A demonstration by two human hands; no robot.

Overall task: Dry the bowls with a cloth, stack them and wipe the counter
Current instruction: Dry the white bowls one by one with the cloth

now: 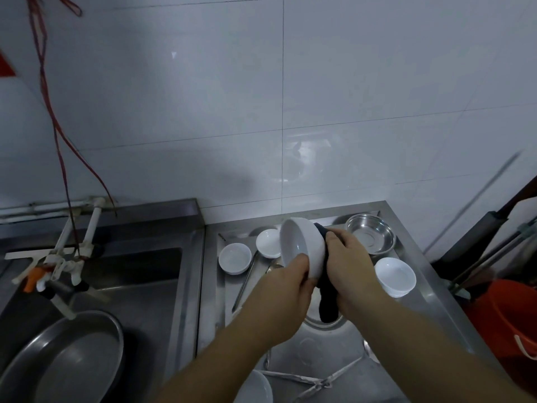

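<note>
The person is in the middle of drying: the left hand [286,282] grips a white bowl [303,250] by its lower rim, thumb inside and fingers curled round the outside, holding it tipped on its side above the middle of the steel worktop [430,289], mouth turned to the left. The right hand [350,269] clutches a dark cloth [327,303] and presses it against the bowl's outer wall and base; the loose end of the cloth hangs down between the two wrists. So this looks like the outside of one bowl being rubbed dry, with nothing stacked yet. Three more white bowls wait on the worktop: two small ones [234,258] [268,242] sit close together toward the back left corner, and a deeper one [395,276] stands near the right edge. A steel bowl [370,234] rests at the back right corner, and a long metal utensil [245,282] lies slanted along the left side. I would judge the task well short of half done. The next move probably calls for turning the bowl in the left hand so the cloth reaches the inside, then setting it down as the start of a stack. The grip at the rim is thin, so a wet bowl could slip.
</note>
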